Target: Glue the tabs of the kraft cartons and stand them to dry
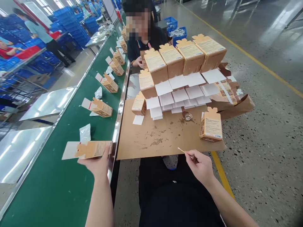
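My left hand [97, 162] is closed around a small brown carton [96, 148] above the green conveyor belt [59, 179]; its white flap sticks out to the left. Between the fingers of my right hand [199, 164] is a cotton swab [181, 150], its tip pointing left over the near edge of the cardboard sheet [142, 148]. A small clear dish [188, 117] stands on that sheet amid dark wet stains. To the right, one printed carton [211, 126] stands upright with its scalloped tab raised. A white packet [85, 133] lies on the belt just beyond my left hand.
Stacked cartons [175, 63] with white flaps hanging toward me fill the far side of the sheet. More open cartons [103, 107] line the belt. Across the stack, a co-worker [151, 44] holds a carton. A torn brown box [234, 107] sits at the right.
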`<state>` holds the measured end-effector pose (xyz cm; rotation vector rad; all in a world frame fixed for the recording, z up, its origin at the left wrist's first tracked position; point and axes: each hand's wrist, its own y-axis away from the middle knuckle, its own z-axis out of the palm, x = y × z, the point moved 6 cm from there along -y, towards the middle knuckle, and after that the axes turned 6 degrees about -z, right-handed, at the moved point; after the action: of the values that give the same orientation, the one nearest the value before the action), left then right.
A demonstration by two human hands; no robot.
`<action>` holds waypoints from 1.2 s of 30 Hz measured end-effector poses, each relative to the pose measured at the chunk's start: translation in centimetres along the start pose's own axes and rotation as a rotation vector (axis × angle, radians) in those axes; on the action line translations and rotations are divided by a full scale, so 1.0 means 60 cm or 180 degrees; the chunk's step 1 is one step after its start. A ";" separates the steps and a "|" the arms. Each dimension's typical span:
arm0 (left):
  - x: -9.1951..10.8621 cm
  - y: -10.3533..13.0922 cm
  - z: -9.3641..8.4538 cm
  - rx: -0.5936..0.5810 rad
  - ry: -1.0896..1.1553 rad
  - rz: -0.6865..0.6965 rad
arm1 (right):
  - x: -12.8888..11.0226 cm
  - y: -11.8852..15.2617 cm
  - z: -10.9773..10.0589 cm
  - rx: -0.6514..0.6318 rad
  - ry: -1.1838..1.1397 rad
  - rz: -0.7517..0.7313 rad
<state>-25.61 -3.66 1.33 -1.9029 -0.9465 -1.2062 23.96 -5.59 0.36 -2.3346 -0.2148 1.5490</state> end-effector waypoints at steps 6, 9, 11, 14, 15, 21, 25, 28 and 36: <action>-0.067 -0.043 -0.081 0.0275 -0.0255 -0.0478 | -0.006 -0.015 0.019 -0.0246 -0.0166 -0.0005; -0.074 -0.010 -0.105 0.0695 -0.0305 -0.0223 | -0.022 -0.030 0.019 -0.0249 -0.0199 -0.0206; -0.054 0.020 -0.102 0.0837 -0.0226 0.0263 | -0.034 -0.046 0.005 -0.0228 -0.0160 -0.0436; 0.003 0.047 -0.033 0.0328 0.0129 0.0823 | -0.046 -0.084 -0.036 -0.0191 0.0115 -0.0801; 0.027 0.046 0.005 0.0075 0.0253 0.0892 | -0.048 -0.099 -0.052 -0.0207 0.0280 -0.0898; 0.182 -0.056 0.271 -0.0894 0.0369 0.0811 | -0.042 -0.182 -0.141 -0.0381 0.1323 -0.1100; 0.208 -0.127 0.416 -0.1572 -0.0673 0.0062 | -0.030 -0.207 -0.157 -0.0608 0.1670 -0.0987; 0.199 -0.125 0.462 -0.1995 -0.1009 -0.0122 | -0.018 -0.228 -0.145 -0.0790 0.1968 -0.0831; 0.124 -0.072 0.387 -0.2207 -0.1163 -0.0480 | 0.035 -0.309 -0.067 -0.1671 0.2863 -0.0420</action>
<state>-17.02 19.56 1.14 -2.7096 -0.9399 -1.4267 29.53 11.61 6.51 -3.0682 -0.5707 0.2800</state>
